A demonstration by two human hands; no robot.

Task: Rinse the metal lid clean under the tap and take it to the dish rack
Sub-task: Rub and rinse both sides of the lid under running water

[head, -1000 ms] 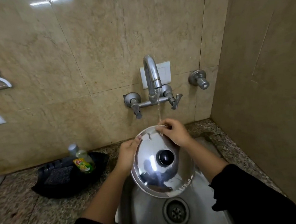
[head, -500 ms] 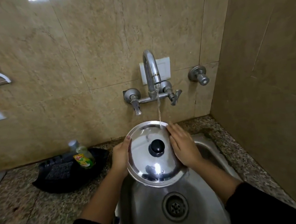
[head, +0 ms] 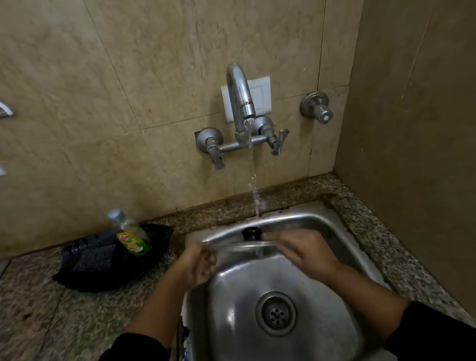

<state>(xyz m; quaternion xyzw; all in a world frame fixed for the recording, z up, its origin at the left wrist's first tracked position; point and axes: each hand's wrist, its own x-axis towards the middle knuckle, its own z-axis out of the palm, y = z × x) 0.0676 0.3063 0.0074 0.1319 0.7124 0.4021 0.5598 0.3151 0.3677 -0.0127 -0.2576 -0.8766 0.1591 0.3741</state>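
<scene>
Left hand (head: 198,267) and right hand (head: 303,254) each pinch opposite rims of the lid (head: 241,245), held nearly edge-on over the sink (head: 348,341), under the tap (head: 240,98) stream

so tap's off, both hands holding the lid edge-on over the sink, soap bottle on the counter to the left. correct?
Not quite: the tap is running. The head view shows a stream falling from the spout onto the lid. The rest stands: the left hand and right hand hold the lid edge-on over the sink, and the soap bottle is on the left.
</scene>
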